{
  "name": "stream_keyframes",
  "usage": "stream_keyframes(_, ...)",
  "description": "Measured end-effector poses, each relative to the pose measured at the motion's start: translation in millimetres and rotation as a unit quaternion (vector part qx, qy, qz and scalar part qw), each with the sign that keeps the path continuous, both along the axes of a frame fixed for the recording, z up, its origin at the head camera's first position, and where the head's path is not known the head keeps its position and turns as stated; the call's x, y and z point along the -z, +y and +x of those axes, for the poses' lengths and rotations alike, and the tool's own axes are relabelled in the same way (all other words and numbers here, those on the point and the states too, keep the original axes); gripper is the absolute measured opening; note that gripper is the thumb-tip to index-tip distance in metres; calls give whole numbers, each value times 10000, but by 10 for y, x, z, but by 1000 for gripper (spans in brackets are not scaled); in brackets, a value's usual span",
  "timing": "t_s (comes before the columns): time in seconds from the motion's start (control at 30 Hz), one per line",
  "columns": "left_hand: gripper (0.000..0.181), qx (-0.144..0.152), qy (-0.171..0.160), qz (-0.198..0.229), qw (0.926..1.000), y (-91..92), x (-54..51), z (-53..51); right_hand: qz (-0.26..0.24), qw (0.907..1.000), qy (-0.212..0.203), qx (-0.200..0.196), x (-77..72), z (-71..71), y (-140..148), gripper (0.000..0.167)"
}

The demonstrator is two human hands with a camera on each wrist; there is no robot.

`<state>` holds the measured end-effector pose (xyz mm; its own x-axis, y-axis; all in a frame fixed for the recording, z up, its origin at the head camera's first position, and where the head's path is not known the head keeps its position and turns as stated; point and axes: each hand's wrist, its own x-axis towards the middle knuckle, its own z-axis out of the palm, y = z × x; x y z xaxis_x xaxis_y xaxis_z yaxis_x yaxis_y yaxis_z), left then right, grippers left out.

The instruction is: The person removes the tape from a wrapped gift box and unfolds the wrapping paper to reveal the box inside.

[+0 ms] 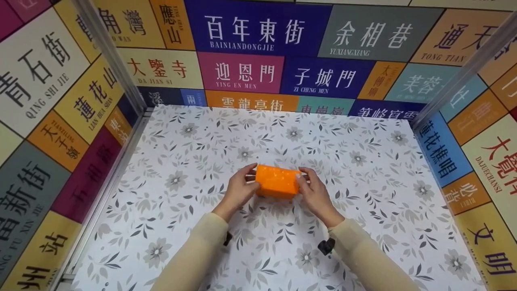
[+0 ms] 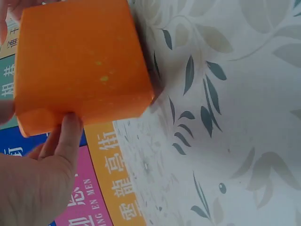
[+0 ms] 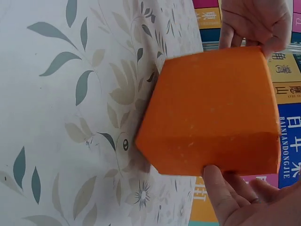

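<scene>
Between the two hands is a plain orange box point(image 1: 278, 180) with small light marks on its surface. My left hand point(image 1: 241, 188) grips its left end, thumb on the near side and fingers toward the back. The right hand point(image 1: 316, 193) holds the opposite end, its thumb near the top edge. In the left wrist view the box point(image 2: 84, 61) fills the upper left, with the left hand point(image 2: 42, 183) below it. The right wrist view shows the box point(image 3: 216, 110) close to the tabletop; whether it touches there I cannot tell.
The box is over a table point(image 1: 226, 242) covered in white cloth or paper with grey flowers and leaves. Colourful sign-covered panels point(image 1: 242, 72) stand behind and at both sides, with metal posts point(image 1: 117, 60) at the corners. Small black devices point(image 1: 326, 245) sit at the wrists.
</scene>
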<state>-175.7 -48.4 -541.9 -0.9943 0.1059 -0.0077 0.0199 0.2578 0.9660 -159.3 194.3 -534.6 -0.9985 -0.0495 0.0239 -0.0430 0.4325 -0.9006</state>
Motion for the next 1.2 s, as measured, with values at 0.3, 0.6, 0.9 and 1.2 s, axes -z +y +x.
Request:
stream_keyframes(0.3, 14, -45, 135, 114, 9998, -8, 118, 100, -136, 9985, 539, -10, 170, 91, 45, 36)
stream_keyframes(0.6, 23, 262, -47, -1101, 9936, -23, 216, 174, 92, 9992, 273, -279, 360, 206, 153, 38)
stream_keyframes(0.9, 59, 772, 842, -2875, 9509, -88, 159, 154, 798, 9948, 480, -403, 324, 142, 323, 38)
stream_keyframes(1.2, 64, 1297, 967, -3075, 9377, -188, 159, 140, 2172, 9674, 1134, -642, 166, 47, 414, 28)
